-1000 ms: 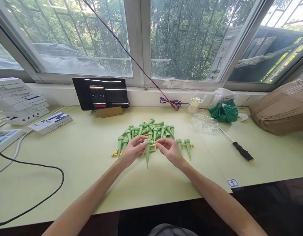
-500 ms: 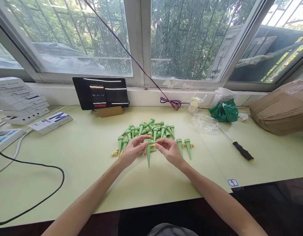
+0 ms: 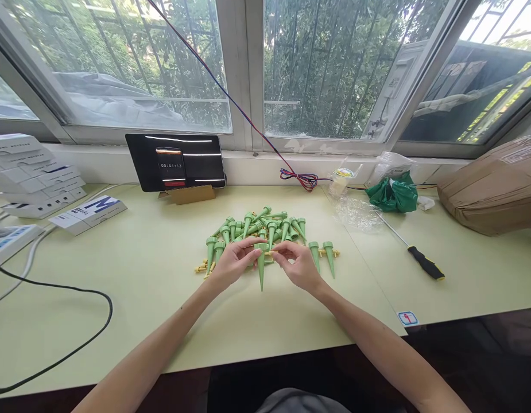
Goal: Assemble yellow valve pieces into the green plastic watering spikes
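Since the earlier frame, only slight movement shows: the green spike [image 3: 261,269] has edged toward the right hand [image 3: 298,265], its tip swinging a little the same way. Nearest, the bare forearms reach in over the smooth, pale yellow-green table [image 3: 248,332]. The spike hangs point down between the two hands, at the near side of the pile. The left hand [image 3: 233,264] has its fingers clamped on the wide ribbed collar; the right fingers are pinched on a small yellow piece [image 3: 269,253] beside that collar.

Both parts look like light, stiff moulded plastic. The collar should give the surest hold, since its ridges offer grip, while the tapering shank would probably slip or roll. The yellow piece seems best taken at its end; its thin stem might snap if bent hard.

Just beyond, a heap of green spikes [image 3: 271,229] lies tangled with yellow stems, and two loose spikes [image 3: 329,258] sit to the right. Farther right is a screwdriver [image 3: 424,264] with a black, rubbery-looking handle. Behind lie a crumpled green bag [image 3: 393,194], thin and soft, and a glossy tablet [image 3: 140,163] leaning on folded cardboard [image 3: 195,195].
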`<act>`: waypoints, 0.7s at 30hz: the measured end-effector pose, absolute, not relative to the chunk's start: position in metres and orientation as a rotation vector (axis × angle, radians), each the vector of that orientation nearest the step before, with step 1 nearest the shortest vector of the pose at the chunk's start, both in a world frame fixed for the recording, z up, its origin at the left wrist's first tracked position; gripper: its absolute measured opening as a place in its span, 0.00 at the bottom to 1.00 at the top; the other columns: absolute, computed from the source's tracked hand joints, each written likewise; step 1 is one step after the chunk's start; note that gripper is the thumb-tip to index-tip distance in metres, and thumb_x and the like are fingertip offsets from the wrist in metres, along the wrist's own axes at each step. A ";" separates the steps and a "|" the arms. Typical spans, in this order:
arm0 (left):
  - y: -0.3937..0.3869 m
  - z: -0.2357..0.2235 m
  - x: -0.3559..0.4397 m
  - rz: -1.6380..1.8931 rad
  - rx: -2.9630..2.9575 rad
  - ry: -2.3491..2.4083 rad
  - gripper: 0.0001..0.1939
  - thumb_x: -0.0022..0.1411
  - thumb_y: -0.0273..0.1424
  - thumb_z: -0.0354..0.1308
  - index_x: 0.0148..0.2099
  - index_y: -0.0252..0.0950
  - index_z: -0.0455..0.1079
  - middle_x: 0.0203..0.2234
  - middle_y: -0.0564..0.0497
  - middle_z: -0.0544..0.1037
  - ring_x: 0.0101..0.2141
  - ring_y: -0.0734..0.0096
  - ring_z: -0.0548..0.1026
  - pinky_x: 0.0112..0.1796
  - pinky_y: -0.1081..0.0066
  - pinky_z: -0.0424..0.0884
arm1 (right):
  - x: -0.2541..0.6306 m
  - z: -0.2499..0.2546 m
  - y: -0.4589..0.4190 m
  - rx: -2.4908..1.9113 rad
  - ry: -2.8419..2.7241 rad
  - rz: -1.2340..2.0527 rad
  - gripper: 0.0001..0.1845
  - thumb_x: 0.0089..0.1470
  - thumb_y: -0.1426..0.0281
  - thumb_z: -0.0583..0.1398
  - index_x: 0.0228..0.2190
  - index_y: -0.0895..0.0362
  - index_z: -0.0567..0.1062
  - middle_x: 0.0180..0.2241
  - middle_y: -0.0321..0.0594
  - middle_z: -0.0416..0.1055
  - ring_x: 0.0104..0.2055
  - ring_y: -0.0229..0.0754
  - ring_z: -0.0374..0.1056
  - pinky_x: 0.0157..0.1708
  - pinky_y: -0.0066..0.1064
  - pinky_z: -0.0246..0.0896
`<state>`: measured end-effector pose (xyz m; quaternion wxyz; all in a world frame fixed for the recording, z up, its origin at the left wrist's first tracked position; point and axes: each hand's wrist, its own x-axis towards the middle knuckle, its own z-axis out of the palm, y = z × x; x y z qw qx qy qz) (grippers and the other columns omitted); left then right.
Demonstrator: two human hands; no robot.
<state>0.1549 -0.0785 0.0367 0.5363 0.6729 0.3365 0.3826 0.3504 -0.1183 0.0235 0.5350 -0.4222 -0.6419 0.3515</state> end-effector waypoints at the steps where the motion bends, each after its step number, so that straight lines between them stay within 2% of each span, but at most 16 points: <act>1: -0.079 0.038 0.156 0.919 1.621 0.812 0.20 0.62 0.39 0.62 0.52 0.34 0.74 0.19 0.55 0.69 0.22 0.74 0.69 0.27 0.74 0.67 | 0.350 0.023 -0.118 -0.998 -1.521 0.854 0.10 0.57 0.62 0.62 0.32 0.57 0.76 0.27 0.40 0.73 0.28 0.39 0.68 0.29 0.30 0.65; 9: -0.084 0.038 0.160 0.992 1.630 0.822 0.17 0.60 0.39 0.63 0.49 0.35 0.76 0.20 0.54 0.70 0.22 0.73 0.69 0.26 0.73 0.67 | 0.348 0.024 -0.116 -0.917 -1.364 1.126 0.17 0.54 0.56 0.64 0.28 0.57 0.73 0.21 0.34 0.68 0.18 0.34 0.61 0.18 0.28 0.59; 16: -0.086 0.040 0.160 0.974 1.598 0.822 0.18 0.62 0.40 0.61 0.50 0.35 0.75 0.21 0.54 0.71 0.22 0.73 0.69 0.26 0.73 0.67 | 0.348 0.024 -0.117 -0.875 -1.318 1.173 0.16 0.54 0.57 0.65 0.28 0.57 0.72 0.22 0.34 0.69 0.19 0.33 0.61 0.19 0.28 0.59; 21: -0.084 0.035 0.158 0.951 1.574 0.793 0.20 0.63 0.40 0.60 0.54 0.35 0.73 0.26 0.51 0.75 0.25 0.72 0.70 0.29 0.72 0.69 | 0.346 0.025 -0.119 -0.876 -1.321 1.110 0.15 0.54 0.58 0.64 0.28 0.57 0.72 0.22 0.35 0.69 0.19 0.33 0.61 0.19 0.28 0.58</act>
